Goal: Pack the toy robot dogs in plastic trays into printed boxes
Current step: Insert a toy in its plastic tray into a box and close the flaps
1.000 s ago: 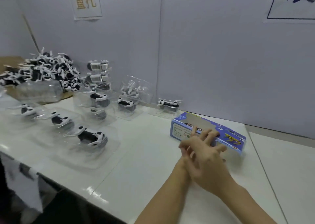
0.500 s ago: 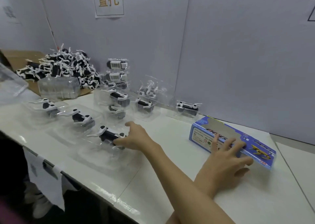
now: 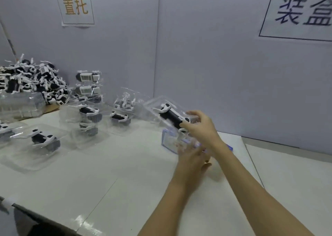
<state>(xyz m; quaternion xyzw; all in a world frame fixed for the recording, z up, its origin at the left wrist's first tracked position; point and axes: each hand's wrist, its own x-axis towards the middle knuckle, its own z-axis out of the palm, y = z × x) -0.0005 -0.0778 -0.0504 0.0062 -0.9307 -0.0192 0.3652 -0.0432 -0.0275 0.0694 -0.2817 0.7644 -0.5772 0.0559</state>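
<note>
A clear plastic tray (image 3: 154, 103) with a black-and-white toy robot dog (image 3: 171, 116) in it is held tilted above the table. My right hand (image 3: 201, 128) grips its right end, fingers curled over the dog's tail end. My left hand (image 3: 193, 157) is lower, at the tray's near edge, blurred and partly seen through the plastic. The blue printed box (image 3: 166, 141) lies on the table right beneath and behind the tray, mostly hidden by the tray and my hands.
More trays with dogs sit at the left (image 3: 45, 139), the middle (image 3: 119, 118) and in a stack (image 3: 88, 90). A heap of loose dogs (image 3: 30, 81) and a stack of empty trays (image 3: 19, 104) fill the back left. Grey partition walls stand behind.
My left hand took a tray with a dog from the left and carried it right, over the box. My right hand left the box and took hold of the tray.
</note>
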